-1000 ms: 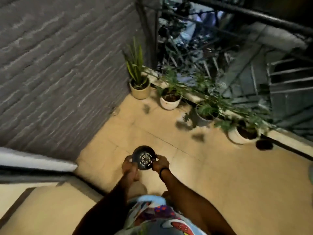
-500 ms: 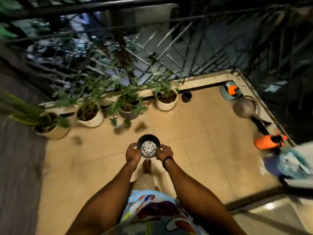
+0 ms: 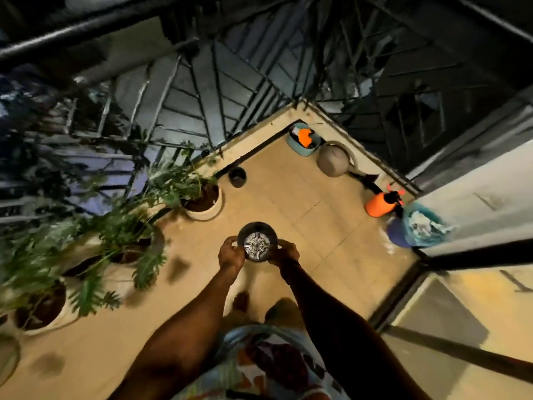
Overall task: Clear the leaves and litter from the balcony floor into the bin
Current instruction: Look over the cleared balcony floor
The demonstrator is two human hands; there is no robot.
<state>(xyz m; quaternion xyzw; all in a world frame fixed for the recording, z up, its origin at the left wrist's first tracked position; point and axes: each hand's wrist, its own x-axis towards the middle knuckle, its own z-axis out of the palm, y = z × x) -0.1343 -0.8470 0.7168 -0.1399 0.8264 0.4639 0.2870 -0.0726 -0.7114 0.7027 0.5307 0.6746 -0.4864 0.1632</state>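
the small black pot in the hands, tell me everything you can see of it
The small black pot is round, dark and looks like plastic. It is held in the air above the tiled floor, in front of the person, with its open mouth toward the camera. Inside, the base shows a pale, shiny cross-and-ring pattern of ribs or drain slots. It looks empty. The left hand holds its left rim and the right hand its right rim; nothing else touches it.

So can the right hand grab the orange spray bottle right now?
Probably not yet. The right hand and left hand both hold the small black pot, and the orange spray bottle stands well off across bare floor tiles. Nothing blocks the way there.
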